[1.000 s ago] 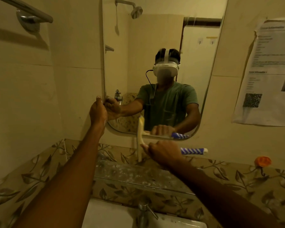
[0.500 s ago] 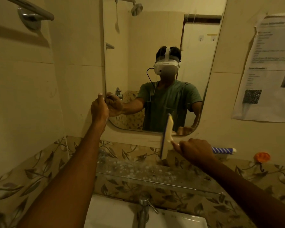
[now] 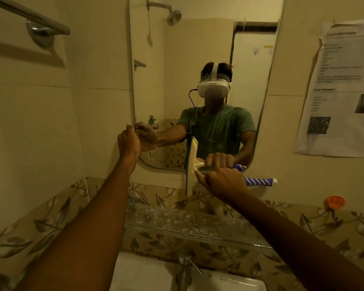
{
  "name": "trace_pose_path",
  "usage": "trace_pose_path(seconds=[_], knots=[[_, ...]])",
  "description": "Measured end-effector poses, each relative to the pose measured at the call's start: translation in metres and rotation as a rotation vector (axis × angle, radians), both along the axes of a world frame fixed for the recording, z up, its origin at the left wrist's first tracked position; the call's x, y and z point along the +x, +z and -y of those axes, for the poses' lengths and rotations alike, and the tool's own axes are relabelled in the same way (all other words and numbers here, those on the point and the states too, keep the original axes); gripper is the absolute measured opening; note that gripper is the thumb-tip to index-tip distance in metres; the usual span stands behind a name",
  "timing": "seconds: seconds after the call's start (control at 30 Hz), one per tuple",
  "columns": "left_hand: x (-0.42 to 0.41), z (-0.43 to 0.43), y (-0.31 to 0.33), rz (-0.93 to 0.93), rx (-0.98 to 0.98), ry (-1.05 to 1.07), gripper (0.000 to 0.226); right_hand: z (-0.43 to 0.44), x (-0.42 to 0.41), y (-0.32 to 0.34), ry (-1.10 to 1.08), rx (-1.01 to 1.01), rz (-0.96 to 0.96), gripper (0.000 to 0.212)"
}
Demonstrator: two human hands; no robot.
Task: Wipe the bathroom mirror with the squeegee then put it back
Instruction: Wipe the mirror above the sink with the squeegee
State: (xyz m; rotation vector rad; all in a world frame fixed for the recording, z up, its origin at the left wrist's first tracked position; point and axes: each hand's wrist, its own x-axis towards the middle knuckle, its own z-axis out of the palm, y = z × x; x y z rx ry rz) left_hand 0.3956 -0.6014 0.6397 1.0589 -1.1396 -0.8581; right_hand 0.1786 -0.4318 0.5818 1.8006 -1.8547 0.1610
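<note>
Squeegee [image 3: 191, 169] first: its pale blade stands upright at the bottom edge of the bathroom mirror [image 3: 198, 49], the upper half over the glass and the lower half over the wall strip beneath. Its blue-and-white striped handle sticks out sideways to the right. The right hand [image 3: 223, 183] is wrapped round that handle just behind the blade, fingers curled tight about it. The left hand [image 3: 129, 141] is up at the mirror's lower left edge, its back to the camera and fingertips pointing up; from here I cannot tell whether the fingers hook round the edge or only lie against it. In the glass a person in a green shirt and a white headset shows, with both hands mirrored. Below the mirror runs a spotted glass shelf [image 3: 177, 223], and under that a tap [image 3: 184, 267] over a white basin [image 3: 143, 276]. A towel rail [image 3: 29, 16] is fixed high on the left wall, a paper notice [image 3: 340, 91] hangs on the right, and an orange hook [image 3: 334, 201] sits below it.
</note>
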Motion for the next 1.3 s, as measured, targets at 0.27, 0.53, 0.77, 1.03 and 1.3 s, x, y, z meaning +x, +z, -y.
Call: trace_pose_path(seconds=[0.27, 0.53, 0.77, 1.03, 1.3], knots=[[0.002, 0.003, -0.002, -0.043, 0.011, -0.015, 0.061, -0.053, -0.071, 0.008, -0.149, 0.043, 0.019, 0.061], [0.008, -0.010, 0.003, 0.073, -0.009, 0.027, 0.052, -0.079, -0.099, -0.005, -0.215, -0.070, -0.046, 0.072], [0.017, -0.014, 0.026, -0.004, -0.083, -0.018, 0.038, -0.032, -0.021, 0.011, -0.035, -0.097, 0.082, 0.069], [0.027, -0.002, 0.045, -0.114, -0.110, -0.172, 0.043, 0.050, 0.092, 0.055, 0.092, -0.148, -0.043, 0.065], [0.027, 0.008, 0.042, -0.140, -0.127, -0.320, 0.053, 0.081, 0.121, 0.068, 0.031, -0.166, -0.010, 0.064]])
